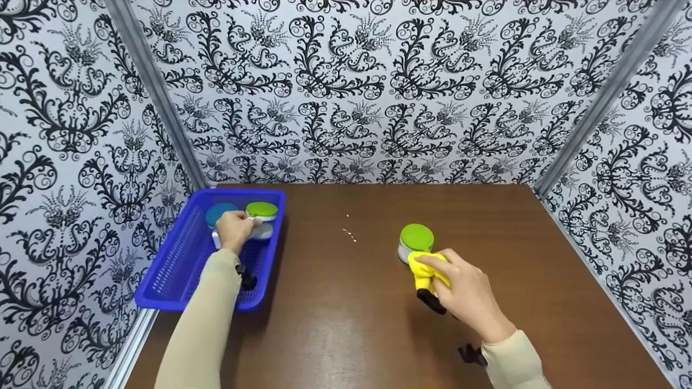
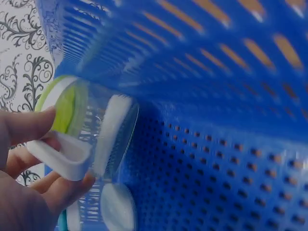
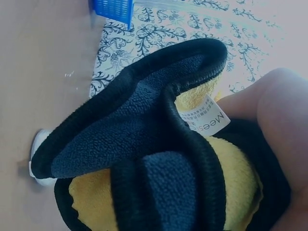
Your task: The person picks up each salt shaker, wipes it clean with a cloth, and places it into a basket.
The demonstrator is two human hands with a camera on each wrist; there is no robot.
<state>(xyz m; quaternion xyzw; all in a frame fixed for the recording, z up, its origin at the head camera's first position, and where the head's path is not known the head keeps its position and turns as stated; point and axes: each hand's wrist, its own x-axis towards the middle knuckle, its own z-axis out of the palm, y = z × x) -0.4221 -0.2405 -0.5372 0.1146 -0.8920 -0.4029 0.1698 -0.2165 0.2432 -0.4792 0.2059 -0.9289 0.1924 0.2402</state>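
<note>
Inside the blue basket (image 1: 162, 270), my left hand (image 1: 233, 229) pinches a white loop-shaped handle (image 2: 67, 159) between thumb and fingers. Close to it are a clear container with a green lid (image 1: 262, 209) and one with a blue lid (image 1: 220, 214). Whether the handle belongs to a container cannot be told. On the right, my right hand (image 1: 462, 283) grips a bunched yellow cloth (image 1: 424, 267) with a dark grey side (image 3: 115, 130), black edging and a white tag (image 3: 207, 118). Just beyond the cloth stands a jar with a green lid (image 1: 417, 236); the cloth overlaps its front in the head view.
Small white crumbs (image 1: 350, 234) lie on the brown table (image 1: 335, 302) between basket and jar. Patterned walls (image 1: 346, 92) with grey corner strips enclose the table at the back and sides. The basket stands along the left wall.
</note>
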